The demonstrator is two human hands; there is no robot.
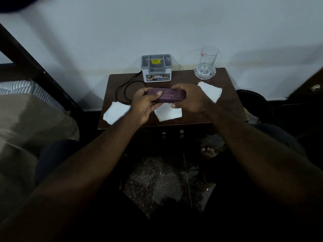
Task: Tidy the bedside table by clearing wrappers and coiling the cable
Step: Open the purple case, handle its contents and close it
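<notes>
Both hands hold one object above the table (229, 109), which is a dark brown, smooth, rectangular top.

Object: purple case (170, 96). It is oblong with rounded ends and a matte surface, and has pale lettering on its upper face that is too blurred to read. It lies level and crosswise, clear of the table surface.

Left hand (144, 104): my fingers curl under the left end of the case, with the thumb pressed flat on top. Grasping.

Right hand (191, 98): my fingers wrap over the far edge of the right end, with the thumb tip at the near lower edge. Grasping.

Cable (120, 89): thin, black and round in section. It lies in a loose open loop on the left rear of the table, running from beside the organiser box (156, 69) towards my left hand. It is not coiled.

Wrappers: there are three flat, white, roughly square papers with slightly ragged edges, all on the table.
- The left wrapper (115, 112) is at the front left corner and overhangs the edge a little.
- The middle wrapper (168, 114) is under my hands, near the front edge.
- The right wrapper (211, 91) is beside my right hand.

The organiser box is grey plastic with rounded corners and a compartmented top. It has a yellow sticker and a printed label on the front, and it stands at the rear centre.

Glass (208, 57): clear, tall and straight-sided. It stands upright in a faceted clear dish (198, 73) at the rear right corner.

The floor (157, 180) below is speckled stone.
</notes>
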